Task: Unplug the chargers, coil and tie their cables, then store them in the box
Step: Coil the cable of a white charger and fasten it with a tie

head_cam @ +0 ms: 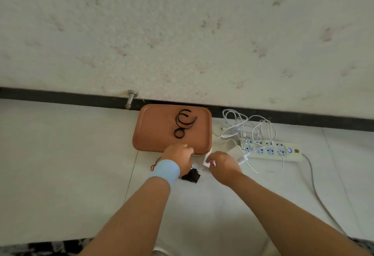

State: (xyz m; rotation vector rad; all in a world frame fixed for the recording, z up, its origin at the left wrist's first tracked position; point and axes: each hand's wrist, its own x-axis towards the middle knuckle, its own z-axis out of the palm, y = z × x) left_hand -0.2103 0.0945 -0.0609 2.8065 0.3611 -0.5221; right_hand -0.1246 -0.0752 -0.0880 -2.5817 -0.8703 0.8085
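Chargers sit right of centre on the pale floor (60,174), so we come to them late. At the left, a metal peg (130,99) sticks out from the dark strip at the foot of the wall. Next lies an orange tray (153,134), its far edge tucked against that strip, with black ties (183,123) curled in loops on it. Our left hand (179,157), wearing a blue wristband (166,169) and a red string (155,163), hovers over the tray's near rim with fingers bent. What they hold, if anything, is hidden, so we cannot tell. A black object (191,175) peeks out beneath the wrist, too covered to identify. Our right hand (221,163) curls its fingers around a small white piece (207,159), mostly concealed by the hand. Just beyond it a white charger (235,153) lies tilted at the left end of the power strip (273,150); we cannot make out whether it is plugged in. A tangle of white cables (242,128) sprawls over the floor and the strip, their ends lost in the knot. The strip's grey cord (315,185) runs off toward the lower right.
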